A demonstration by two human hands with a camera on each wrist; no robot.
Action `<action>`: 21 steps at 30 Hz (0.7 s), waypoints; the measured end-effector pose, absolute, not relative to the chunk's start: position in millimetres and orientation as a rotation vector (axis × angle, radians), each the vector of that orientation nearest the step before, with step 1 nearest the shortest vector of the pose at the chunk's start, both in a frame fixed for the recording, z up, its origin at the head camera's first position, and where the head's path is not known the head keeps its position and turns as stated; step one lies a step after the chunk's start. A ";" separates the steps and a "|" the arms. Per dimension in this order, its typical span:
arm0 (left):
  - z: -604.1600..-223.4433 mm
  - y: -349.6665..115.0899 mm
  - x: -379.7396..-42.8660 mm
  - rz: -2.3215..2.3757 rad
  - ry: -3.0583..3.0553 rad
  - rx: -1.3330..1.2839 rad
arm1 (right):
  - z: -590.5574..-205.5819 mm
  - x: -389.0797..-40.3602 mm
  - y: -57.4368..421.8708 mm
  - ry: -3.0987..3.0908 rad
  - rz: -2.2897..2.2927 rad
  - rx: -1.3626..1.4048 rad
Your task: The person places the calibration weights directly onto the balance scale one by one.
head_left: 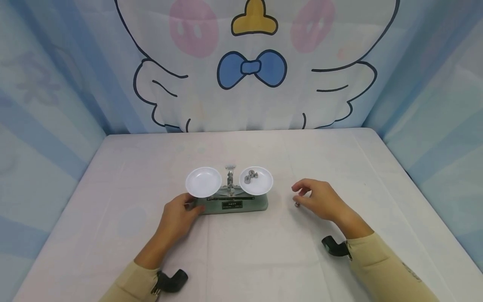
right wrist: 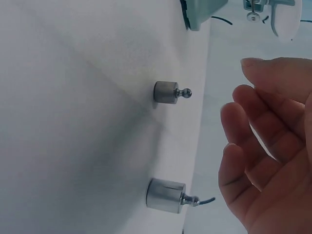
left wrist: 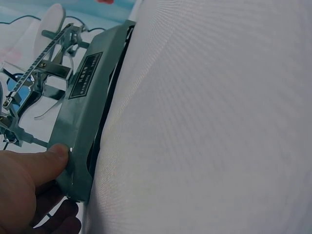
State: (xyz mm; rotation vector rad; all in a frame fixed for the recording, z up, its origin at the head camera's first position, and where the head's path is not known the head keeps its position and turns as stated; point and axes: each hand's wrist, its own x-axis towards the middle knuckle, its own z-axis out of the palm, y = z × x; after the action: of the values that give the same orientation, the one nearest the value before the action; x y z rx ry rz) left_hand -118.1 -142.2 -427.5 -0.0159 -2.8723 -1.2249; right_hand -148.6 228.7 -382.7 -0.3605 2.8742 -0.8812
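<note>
A green balance scale (head_left: 241,205) with two white pans stands on the table. My left hand (head_left: 177,216) grips the left end of its base, thumb on the front face and fingers behind, as the left wrist view also shows. The left pan (head_left: 203,182) is bare; the right pan (head_left: 264,184) bears a few small metal weights (head_left: 247,179). To the right of the scale my right hand (head_left: 320,199) hovers with loosely bent fingers, holding nothing. Beside it in the right wrist view stand a smaller knobbed weight (right wrist: 165,92) and a larger one (right wrist: 165,196), both upright.
A white cloth (head_left: 241,260) covers the table. Behind it hangs a curtain (head_left: 249,105) with a cartoon print, and more curtains close off both sides. A black wrist device (head_left: 171,281) sits at the left cuff, another (head_left: 335,246) at the right.
</note>
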 end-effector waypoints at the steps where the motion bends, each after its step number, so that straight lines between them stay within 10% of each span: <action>1: -427.3 -142.3 -117.9 -1.224 -2.872 -0.014 | -383.5 -148.2 229.8 2.863 -0.867 -0.359; 21: -427.1 -142.4 -117.7 -1.212 -2.882 -0.012 | -398.4 -150.2 237.1 2.817 -0.760 -0.392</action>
State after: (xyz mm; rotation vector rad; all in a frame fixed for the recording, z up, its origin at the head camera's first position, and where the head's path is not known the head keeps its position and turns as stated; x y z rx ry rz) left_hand -117.7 -142.4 -427.1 -0.0120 -2.8822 -1.2116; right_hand -150.2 237.1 -398.4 -0.3916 2.8173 -0.7597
